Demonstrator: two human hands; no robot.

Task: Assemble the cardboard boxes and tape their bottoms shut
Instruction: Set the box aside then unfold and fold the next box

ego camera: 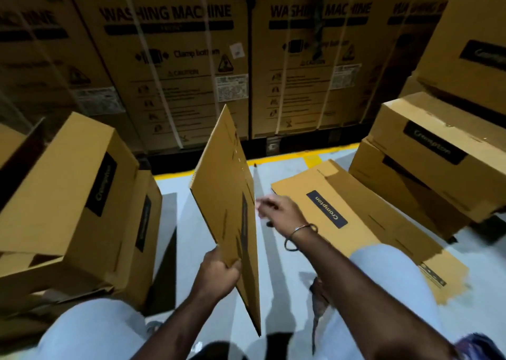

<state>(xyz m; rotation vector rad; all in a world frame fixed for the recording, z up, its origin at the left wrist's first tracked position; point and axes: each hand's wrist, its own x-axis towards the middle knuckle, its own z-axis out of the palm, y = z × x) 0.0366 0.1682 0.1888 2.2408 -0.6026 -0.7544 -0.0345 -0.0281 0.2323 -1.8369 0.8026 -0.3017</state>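
Note:
A flattened cardboard box (223, 184) stands on edge, tilted, in the middle of the head view. My left hand (219, 273) grips its near lower edge, fingers curled round the board. My right hand (276, 210) is at the board's right edge, blurred, its fingers stretched toward the edge; whether they touch it I cannot tell. A metal bangle sits on that wrist. Another flat box with a dark label (356, 223) lies on the floor to the right.
Assembled boxes (71, 195) are stacked at the left, more boxes (432, 154) at the right. Large washing machine cartons (175, 67) form a wall behind a yellow floor line (284, 157). Grey floor shows between my knees.

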